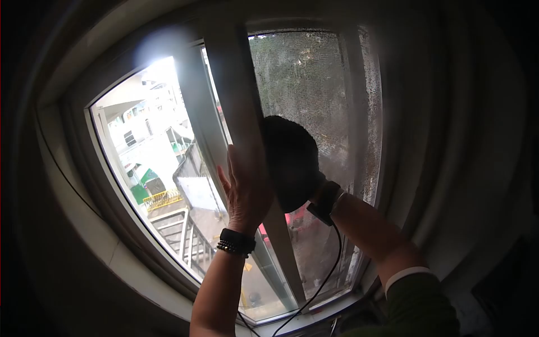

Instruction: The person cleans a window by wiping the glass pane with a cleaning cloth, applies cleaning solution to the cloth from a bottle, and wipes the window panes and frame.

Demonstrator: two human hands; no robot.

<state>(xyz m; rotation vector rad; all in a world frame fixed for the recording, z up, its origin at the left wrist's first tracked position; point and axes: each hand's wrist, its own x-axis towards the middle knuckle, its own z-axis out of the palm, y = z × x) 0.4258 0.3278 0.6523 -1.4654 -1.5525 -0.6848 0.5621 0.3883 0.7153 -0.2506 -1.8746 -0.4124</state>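
My left hand [247,188] lies against the upright window frame [238,106], fingers stretched upward and the thumb apart. A dark band and beaded bracelets circle that wrist. My right hand is hidden behind a dark, round, cloth-like pad [289,163] with a slightly fuzzy edge, which it holds at the right window pane [300,73]. That pane looks streaked and speckled with grime or water. On the right wrist sits a black strapped device [321,213], with a thin black cable [331,267] hanging from it.
Through the left pane [163,151] show white buildings, a yellow barrier and a metal stair railing. A pale sill [126,261] curves around the lower left. Dark folds like a curtain [443,140] hang on the right. Something red shows blurred behind the right pane.
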